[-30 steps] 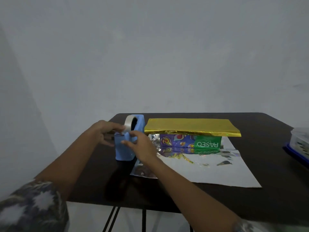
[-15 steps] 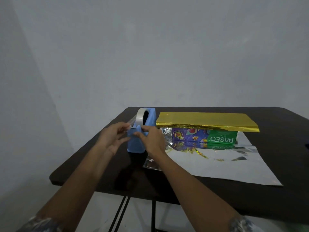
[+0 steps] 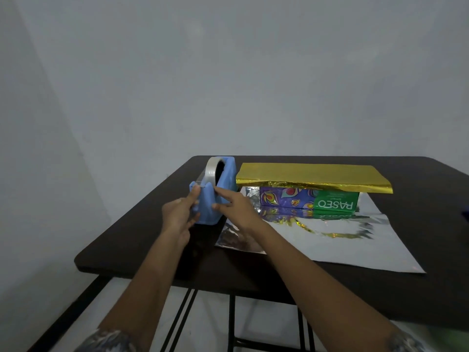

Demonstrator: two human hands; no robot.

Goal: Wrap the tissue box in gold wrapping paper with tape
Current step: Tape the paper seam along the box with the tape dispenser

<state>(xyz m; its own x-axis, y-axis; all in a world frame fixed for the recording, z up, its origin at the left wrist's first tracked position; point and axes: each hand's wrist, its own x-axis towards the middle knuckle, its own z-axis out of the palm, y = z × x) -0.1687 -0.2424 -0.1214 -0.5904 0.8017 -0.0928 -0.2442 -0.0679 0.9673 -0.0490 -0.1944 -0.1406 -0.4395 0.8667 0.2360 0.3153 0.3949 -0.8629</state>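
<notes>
A blue tape dispenser [image 3: 215,201] with a clear tape roll [image 3: 211,171] stands on the left part of the dark table [image 3: 142,245]. My left hand [image 3: 177,214] reaches up its left side and pinches the tape's free end at the cutter. My right hand [image 3: 236,209] presses a straight forefinger and thumb against the dispenser's right side. To the right, the purple and green tissue box [image 3: 309,201] lies on the silver underside of the wrapping paper [image 3: 335,245]. A gold flap [image 3: 312,175] of that paper is folded over the box's top.
A dark blue object [image 3: 466,215] shows at the right edge of the table. A grey wall rises behind. The table's front edge and black metal legs [image 3: 231,323] are below my forearms.
The camera has shifted left, so the table sits further right. My left hand came down from the tape roll to the cutter end. My right hand stays on the dispenser.
</notes>
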